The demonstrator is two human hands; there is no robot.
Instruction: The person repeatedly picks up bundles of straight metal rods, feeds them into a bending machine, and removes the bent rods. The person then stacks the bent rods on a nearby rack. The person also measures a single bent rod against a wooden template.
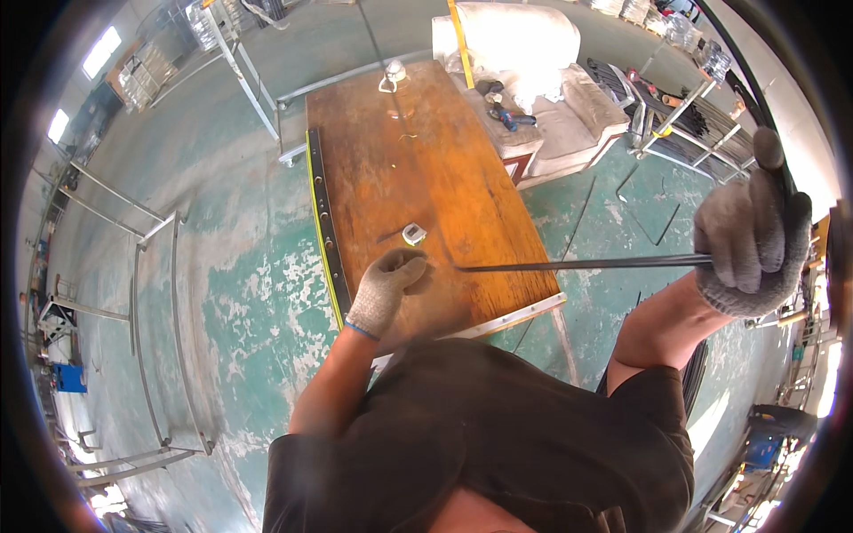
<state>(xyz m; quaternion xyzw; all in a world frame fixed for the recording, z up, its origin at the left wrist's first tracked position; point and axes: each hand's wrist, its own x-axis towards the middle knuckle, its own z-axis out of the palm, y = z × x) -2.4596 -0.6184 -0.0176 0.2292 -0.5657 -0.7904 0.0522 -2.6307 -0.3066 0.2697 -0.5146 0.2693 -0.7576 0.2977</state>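
My right hand (751,244), in a grey glove, is raised at the far right and wrapped round a bent black metal rod (586,264). One length of the rod runs left over the table, and another length rises above the hand toward the upper right. On the left, my gloved left hand (389,284) hovers over the near part of the wooden table (480,213). Its fingers are loosely curled, apart from the rod's end, with nothing visible in them. Just beyond it lies a small white tape measure (414,234).
A black-and-yellow straight bar (324,222) lines the table's left edge. A glass jar (393,78) stands at its far end. Behind, a beige sofa (569,111) carries a blue power tool (511,117). Metal frames (173,329) stand left; bent rods (653,226) lie on the floor right.
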